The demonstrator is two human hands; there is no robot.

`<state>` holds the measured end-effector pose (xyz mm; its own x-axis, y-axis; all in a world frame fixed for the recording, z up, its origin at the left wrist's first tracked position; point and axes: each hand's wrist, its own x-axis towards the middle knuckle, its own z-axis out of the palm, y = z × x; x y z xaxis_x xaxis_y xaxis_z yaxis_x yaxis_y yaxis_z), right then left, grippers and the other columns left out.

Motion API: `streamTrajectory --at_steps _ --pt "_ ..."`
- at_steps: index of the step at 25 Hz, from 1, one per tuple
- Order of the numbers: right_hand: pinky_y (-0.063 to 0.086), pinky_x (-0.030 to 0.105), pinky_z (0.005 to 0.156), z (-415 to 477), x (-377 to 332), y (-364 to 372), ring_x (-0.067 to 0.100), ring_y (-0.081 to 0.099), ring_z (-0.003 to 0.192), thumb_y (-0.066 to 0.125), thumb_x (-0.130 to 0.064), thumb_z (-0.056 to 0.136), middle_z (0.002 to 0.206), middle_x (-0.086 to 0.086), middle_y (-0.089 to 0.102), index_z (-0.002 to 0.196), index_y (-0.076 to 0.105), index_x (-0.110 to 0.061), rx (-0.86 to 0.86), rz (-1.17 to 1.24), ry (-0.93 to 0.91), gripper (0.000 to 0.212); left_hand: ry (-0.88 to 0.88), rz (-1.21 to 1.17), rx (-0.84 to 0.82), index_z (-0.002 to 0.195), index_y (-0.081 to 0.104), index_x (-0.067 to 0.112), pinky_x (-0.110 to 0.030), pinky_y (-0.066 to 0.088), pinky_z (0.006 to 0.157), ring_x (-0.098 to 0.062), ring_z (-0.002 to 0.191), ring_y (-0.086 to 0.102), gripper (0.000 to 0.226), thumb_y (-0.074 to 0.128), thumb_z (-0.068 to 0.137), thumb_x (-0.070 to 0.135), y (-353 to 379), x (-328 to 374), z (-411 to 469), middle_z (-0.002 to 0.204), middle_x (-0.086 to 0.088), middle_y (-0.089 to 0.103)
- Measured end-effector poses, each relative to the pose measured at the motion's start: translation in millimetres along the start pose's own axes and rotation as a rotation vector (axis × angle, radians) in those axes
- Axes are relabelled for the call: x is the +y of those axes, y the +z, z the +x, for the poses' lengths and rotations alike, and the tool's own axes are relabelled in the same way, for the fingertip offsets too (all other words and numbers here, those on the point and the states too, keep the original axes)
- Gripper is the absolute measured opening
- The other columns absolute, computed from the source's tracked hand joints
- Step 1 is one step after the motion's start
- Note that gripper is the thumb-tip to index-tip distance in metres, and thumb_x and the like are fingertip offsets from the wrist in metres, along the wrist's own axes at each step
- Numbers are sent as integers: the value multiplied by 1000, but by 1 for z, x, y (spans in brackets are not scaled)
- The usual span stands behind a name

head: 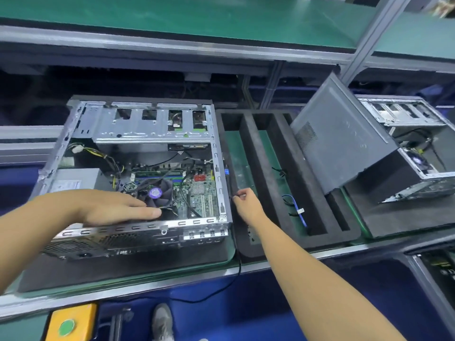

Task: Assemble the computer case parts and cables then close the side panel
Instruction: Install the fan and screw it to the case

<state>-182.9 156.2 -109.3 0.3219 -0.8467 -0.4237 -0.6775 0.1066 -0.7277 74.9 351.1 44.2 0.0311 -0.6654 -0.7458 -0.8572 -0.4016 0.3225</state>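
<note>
Computer case [152,130] open under your flat left hand [115,207]; right hand [247,205] pinches a cable [239,262], side panel [344,143] off beyond it

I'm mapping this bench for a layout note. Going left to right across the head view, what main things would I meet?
From the left: open silver metal computer case → right hand pinching a thin black cable → dark grey metal side panel, propped at a tilt → second open silver case.
</note>
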Motion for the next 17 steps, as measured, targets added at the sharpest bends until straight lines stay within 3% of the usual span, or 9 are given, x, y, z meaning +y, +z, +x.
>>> streamTrajectory --at_steps 2,3,7,10,13,15,17 --pt "48 32 77 1 -1 -2 19 59 86 54 -26 99 106 0 61 121 51 -17 19 24 38 24 -30 -3 -13 139 50 39 -33 21 118 -8 138 39 85 13 78 85 -8 4 3 151 17 41" --pt "50 35 80 2 -4 -3 19 59 83 54 -27 98 105 0 62 118 52 -19 32 24 50 21 -41 14 -26 144 45 37 -32 19 118 -9 141 35 84 11 81 82 -13 7 5 155 15 36" --pt "45 31 81 6 -18 -3 19 59 93 52 -38 101 116 6 66 124 58 -12 -7 -129 41 35 -67 226 -72 134 57 24 -25 36 97 -11 121 55 82 14 87 76 -40 19 15 144 2 52" --pt "51 35 90 14 -33 5 33 64 106 57 -44 100 119 17 68 120 61 2 -60 -249 38 51 -24 357 -53 125 63 29 -27 42 99 -9 113 59 74 21 87 76 -58 25 25 126 7 64" --pt "49 33 73 24 -44 10 34 64 88 62 -37 98 98 17 68 90 58 1 -87 -327 101 39 143 325 86 100 63 30 -20 43 79 2 91 60 67 22 80 79 -71 46 38 96 13 65" --pt "41 29 59 30 -45 9 27 51 66 68 -39 94 74 9 56 69 46 -8 -75 -269 147 46 257 179 231 98 63 35 -25 49 81 1 84 61 62 24 79 80 -76 67 47 93 17 65" --pt "39 29 55 34 -44 4 23 47 64 71 -42 90 76 7 51 71 44 -11 -125 -176 171 45 314 39 353 99 64 39 -30 52 79 1 80 62 52 29 85 75 -76 90 59 92 18 68"
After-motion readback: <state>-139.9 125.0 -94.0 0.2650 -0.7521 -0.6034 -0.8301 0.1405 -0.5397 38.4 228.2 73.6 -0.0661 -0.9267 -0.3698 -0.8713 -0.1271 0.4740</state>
